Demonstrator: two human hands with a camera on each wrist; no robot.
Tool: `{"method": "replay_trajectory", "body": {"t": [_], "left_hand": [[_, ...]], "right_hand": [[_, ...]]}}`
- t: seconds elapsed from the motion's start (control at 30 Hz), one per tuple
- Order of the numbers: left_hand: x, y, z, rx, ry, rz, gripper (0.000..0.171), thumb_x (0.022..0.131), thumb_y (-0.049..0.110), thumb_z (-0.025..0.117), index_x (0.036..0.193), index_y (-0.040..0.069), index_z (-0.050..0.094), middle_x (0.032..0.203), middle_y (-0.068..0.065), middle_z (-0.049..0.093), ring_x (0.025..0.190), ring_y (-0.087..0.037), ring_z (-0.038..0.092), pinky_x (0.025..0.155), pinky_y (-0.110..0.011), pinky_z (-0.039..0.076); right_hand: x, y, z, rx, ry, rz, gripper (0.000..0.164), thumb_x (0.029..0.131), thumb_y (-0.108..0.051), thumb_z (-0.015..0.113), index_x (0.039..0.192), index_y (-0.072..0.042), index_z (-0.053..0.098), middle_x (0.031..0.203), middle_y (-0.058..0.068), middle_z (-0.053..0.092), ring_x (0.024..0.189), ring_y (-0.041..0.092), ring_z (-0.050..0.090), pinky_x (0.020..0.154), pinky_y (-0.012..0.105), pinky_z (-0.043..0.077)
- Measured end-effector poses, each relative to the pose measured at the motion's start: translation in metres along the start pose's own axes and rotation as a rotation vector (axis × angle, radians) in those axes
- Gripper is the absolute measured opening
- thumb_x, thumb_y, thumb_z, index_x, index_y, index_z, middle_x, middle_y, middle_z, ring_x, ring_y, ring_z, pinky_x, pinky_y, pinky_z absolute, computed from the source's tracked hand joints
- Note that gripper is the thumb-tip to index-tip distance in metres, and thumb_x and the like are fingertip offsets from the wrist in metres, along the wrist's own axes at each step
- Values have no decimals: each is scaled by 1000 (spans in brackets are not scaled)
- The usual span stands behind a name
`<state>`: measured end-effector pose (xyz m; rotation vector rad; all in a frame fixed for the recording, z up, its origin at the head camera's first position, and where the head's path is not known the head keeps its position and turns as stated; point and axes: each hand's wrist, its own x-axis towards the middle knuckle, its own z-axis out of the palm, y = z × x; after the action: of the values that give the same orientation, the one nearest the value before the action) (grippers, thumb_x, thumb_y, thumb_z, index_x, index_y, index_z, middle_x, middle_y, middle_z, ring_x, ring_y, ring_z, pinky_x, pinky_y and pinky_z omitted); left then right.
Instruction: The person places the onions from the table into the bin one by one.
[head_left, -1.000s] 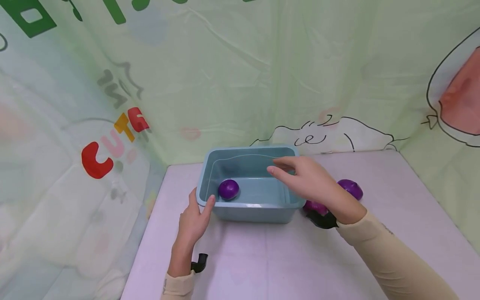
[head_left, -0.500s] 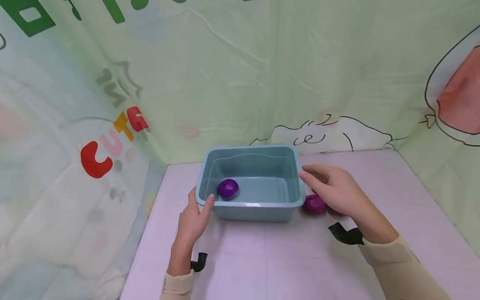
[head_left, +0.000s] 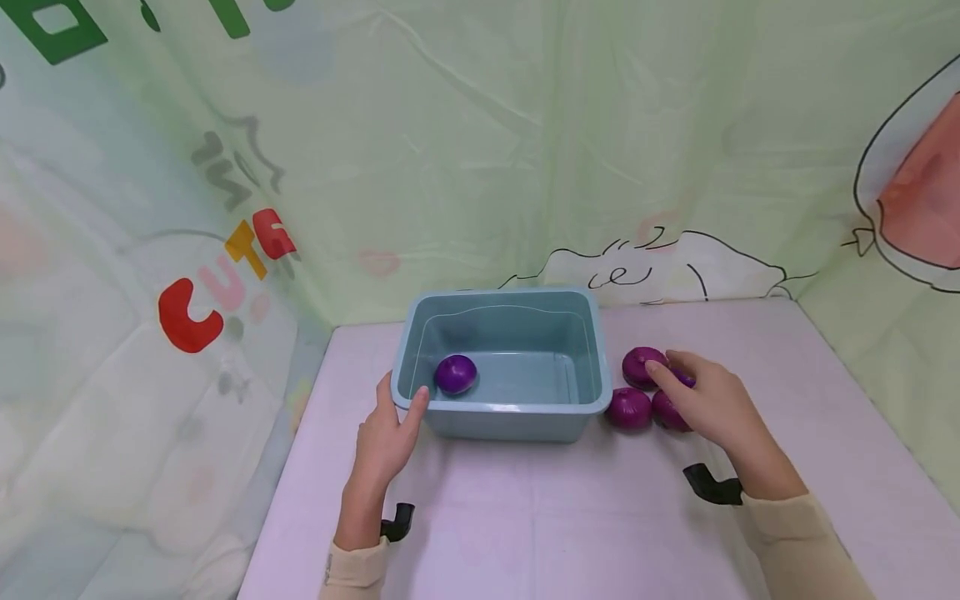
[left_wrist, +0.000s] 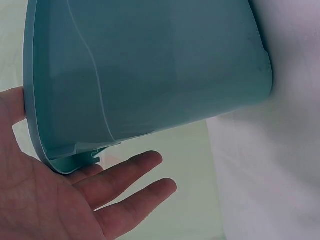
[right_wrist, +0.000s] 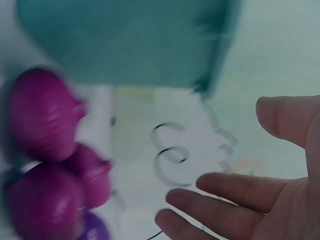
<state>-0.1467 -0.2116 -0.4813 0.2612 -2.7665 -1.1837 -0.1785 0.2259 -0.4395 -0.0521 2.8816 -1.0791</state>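
A light blue plastic basin (head_left: 498, 426) stands on the table. My left hand (head_left: 386, 442) holds its near left corner, thumb over the rim and fingers outside; in the left wrist view two fingers (left_wrist: 135, 205) stretch out below the rim. One violet, onion-like ball (head_left: 455, 375) lies inside the basin. To the basin's right sit several red onions (head_left: 628, 409), close together, with a more violet one (right_wrist: 94, 227) among them. Over this group hovers my right hand (head_left: 708, 400), thumb and fingers apart, partly covering the onions; the right wrist view shows nothing between them.
The table (head_left: 480, 517) has a pale lilac cover. A printed green curtain (head_left: 450, 167) rises behind its back edge, with more printed sheeting on both sides. A black strap piece (head_left: 712, 485) sticks out from the right wrist.
My right hand has moved from above the basin to the right, over the onions, uncovering them beside the basin. My left hand stays at the basin's corner.
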Motion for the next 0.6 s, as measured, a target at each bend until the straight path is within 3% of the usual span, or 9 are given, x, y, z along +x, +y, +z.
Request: {"method": "replay_trajectory", "body": {"t": [0.17, 0.3, 0.6], "left_hand": [[1, 0, 1, -3, -1, -2, 93, 95, 79, 46, 164, 21, 24, 154, -15, 51, 130, -47, 55, 91, -70, 48], [1, -1, 2, -3, -1, -1, 94, 94, 80, 46, 164, 21, 24, 154, -14, 51, 130, -47, 55, 91, -70, 48], [1, -1, 1, 3, 9, 0, 92, 95, 79, 46, 164, 21, 24, 153, -14, 52, 130, -48, 55, 93, -72, 46]], "right_hand": [[2, 31, 9, -42, -15, 91, 93, 105, -63, 42, 148, 18, 36, 145, 46, 39, 130, 66, 37, 96, 76, 39], [1, 50, 16, -43, -4, 116, 95, 105, -63, 41, 147, 22, 34, 144, 49, 37, 130, 67, 36, 97, 76, 36], [0, 70, 27, -56, -10, 146, 97, 104, -64, 42, 145, 24, 35, 141, 50, 38, 127, 67, 38, 96, 77, 37]]}}
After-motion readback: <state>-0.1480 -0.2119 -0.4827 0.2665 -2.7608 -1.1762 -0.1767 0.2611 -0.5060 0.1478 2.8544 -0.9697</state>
